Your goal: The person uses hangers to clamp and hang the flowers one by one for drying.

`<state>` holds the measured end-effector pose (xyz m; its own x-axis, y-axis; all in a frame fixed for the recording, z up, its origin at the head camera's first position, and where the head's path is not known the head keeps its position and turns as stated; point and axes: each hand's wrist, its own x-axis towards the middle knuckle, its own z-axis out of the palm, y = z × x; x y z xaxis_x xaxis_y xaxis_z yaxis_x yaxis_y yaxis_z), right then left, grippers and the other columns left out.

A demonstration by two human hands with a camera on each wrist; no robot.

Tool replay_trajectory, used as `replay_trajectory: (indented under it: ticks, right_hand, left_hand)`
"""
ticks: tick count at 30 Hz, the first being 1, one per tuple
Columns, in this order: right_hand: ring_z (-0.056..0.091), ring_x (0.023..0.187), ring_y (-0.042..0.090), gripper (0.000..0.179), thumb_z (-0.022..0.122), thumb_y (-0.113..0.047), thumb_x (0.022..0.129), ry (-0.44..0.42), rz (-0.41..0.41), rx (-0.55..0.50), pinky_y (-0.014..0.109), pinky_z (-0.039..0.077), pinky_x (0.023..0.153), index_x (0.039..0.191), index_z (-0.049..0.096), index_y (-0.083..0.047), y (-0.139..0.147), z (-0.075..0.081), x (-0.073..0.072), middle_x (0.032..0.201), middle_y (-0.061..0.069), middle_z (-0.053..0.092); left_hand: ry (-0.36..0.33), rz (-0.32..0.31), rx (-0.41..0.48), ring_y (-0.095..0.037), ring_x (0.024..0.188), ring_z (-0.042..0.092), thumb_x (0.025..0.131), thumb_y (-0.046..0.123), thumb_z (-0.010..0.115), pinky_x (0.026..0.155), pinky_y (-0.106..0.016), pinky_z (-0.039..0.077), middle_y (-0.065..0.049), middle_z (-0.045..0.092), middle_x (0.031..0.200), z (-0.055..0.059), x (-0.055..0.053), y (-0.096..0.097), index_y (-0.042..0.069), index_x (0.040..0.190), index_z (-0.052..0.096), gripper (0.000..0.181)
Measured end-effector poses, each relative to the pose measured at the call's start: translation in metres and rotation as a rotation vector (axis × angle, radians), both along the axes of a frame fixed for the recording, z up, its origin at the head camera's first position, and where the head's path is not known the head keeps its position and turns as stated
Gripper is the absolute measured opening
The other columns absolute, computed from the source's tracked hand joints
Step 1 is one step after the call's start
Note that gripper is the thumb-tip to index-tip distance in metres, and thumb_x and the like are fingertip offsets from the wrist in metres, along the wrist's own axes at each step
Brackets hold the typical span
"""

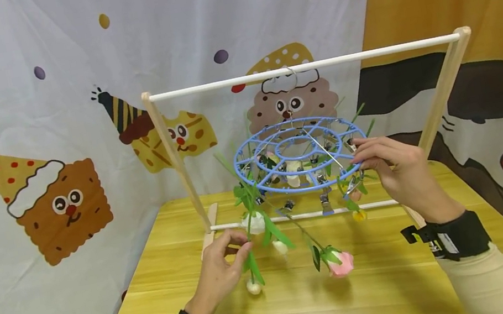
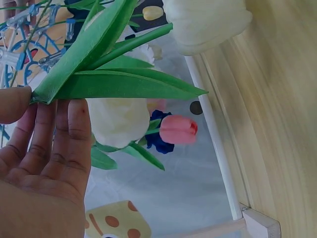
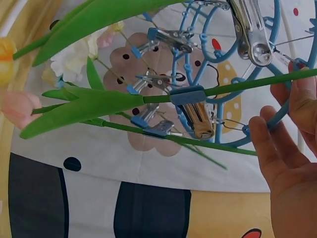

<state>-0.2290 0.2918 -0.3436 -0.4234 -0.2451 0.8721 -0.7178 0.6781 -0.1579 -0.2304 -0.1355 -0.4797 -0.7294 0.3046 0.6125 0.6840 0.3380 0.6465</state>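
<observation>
A round blue clip hanger [image 1: 305,188] hangs by its hook from a white rod, with metal clips dangling from its rings. My right hand [image 1: 403,175] holds the outer ring at the right side, thumb and fingers around the rim. My left hand [image 1: 223,268] pinches the green stem of an artificial white tulip [image 1: 254,286] between thumb and forefinger, its bloom pointing down below the hand. In the left wrist view the leaves [image 2: 124,84] spread out from the fingertips. A pink rose [image 1: 341,264] hangs head down on a slanting stem near the hanger's middle front.
The wooden rack [image 1: 177,164] with its white top rod [image 1: 218,83] stands on the yellow wood-grain table [image 1: 168,312]. Other hung flowers include a yellow one [image 1: 359,215] and a pink tulip [image 2: 178,130]. Behind is a cartoon-printed cloth [image 1: 76,53].
</observation>
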Motion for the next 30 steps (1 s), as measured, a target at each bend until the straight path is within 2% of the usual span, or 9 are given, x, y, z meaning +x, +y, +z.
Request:
replay_trajectory:
  ticks: [3, 8, 13, 19, 23, 27, 30]
  right_hand:
    - [0.07, 0.141, -0.007, 0.026, 0.083, 0.019, 0.094, -0.036, 0.002, -0.005, 0.005, 0.053, 0.114, 0.106, 0.087, -0.004, 0.0051, -0.0003, -0.0027, 0.113, 0.015, 0.088]
    - [0.068, 0.142, -0.008, 0.024, 0.082, 0.016, 0.096, -0.097, 0.002, -0.009, 0.007, 0.054, 0.116, 0.109, 0.087, -0.003, 0.0101, -0.0012, -0.0043, 0.118, 0.016, 0.087]
    - [0.066, 0.142, -0.01, 0.035, 0.083, 0.021, 0.093, -0.099, 0.014, 0.003, 0.005, 0.052, 0.115, 0.113, 0.089, -0.008, 0.0089, -0.002, -0.0017, 0.121, 0.013, 0.088]
    - [0.072, 0.139, 0.002, 0.042, 0.084, 0.019, 0.094, -0.1, -0.01, 0.041, 0.002, 0.046, 0.12, 0.118, 0.09, -0.014, 0.0072, -0.0033, 0.0008, 0.131, 0.009, 0.087]
    - [0.074, 0.142, 0.011, 0.044, 0.084, 0.02, 0.093, -0.095, 0.012, 0.059, 0.006, 0.046, 0.123, 0.122, 0.089, -0.012, 0.008, -0.0041, -0.0006, 0.131, 0.01, 0.087]
    - [0.073, 0.148, 0.019, 0.041, 0.081, 0.018, 0.097, -0.114, 0.029, 0.079, 0.012, 0.047, 0.128, 0.128, 0.088, -0.008, 0.0107, -0.0051, -0.0024, 0.135, 0.011, 0.087]
    - [0.07, 0.151, 0.013, 0.046, 0.082, 0.021, 0.094, -0.093, 0.043, 0.078, 0.011, 0.047, 0.127, 0.13, 0.087, -0.007, 0.0114, -0.0062, -0.0032, 0.137, 0.013, 0.086]
  left_hand:
    - [-0.002, 0.005, 0.0, -0.01, 0.104, 0.08, 0.109, 0.006, 0.083, 0.086, -0.038, 0.074, 0.001, 0.084, 0.112, -0.0005, 0.0001, 0.0002, 0.017, 0.116, 0.077, 0.015]
    - [-0.006, 0.004, -0.006, -0.011, 0.106, 0.08, 0.109, 0.008, 0.082, 0.086, -0.04, 0.074, 0.002, 0.084, 0.114, -0.0014, 0.0011, 0.0002, 0.018, 0.118, 0.077, 0.014]
    - [0.003, -0.002, -0.005, -0.012, 0.105, 0.08, 0.11, 0.007, 0.082, 0.086, -0.041, 0.074, 0.002, 0.084, 0.115, -0.0026, 0.0022, -0.0007, 0.019, 0.118, 0.077, 0.015]
    - [0.006, -0.007, -0.003, -0.011, 0.106, 0.08, 0.11, 0.006, 0.081, 0.086, -0.039, 0.074, 0.001, 0.084, 0.115, -0.0035, 0.0029, -0.0016, 0.014, 0.118, 0.077, 0.013]
    - [-0.012, -0.008, -0.007, -0.011, 0.107, 0.079, 0.111, 0.007, 0.081, 0.088, -0.041, 0.074, 0.001, 0.083, 0.116, -0.0035, 0.0029, -0.0022, 0.01, 0.12, 0.077, 0.01]
    - [-0.032, -0.009, -0.01, -0.01, 0.107, 0.079, 0.111, 0.009, 0.08, 0.089, -0.041, 0.074, 0.003, 0.083, 0.115, -0.0034, 0.0036, -0.0025, 0.012, 0.12, 0.077, 0.01]
    - [-0.039, -0.011, -0.008, -0.01, 0.107, 0.08, 0.112, 0.01, 0.08, 0.089, -0.041, 0.074, 0.003, 0.083, 0.115, -0.0032, 0.0043, -0.0022, 0.016, 0.12, 0.077, 0.011]
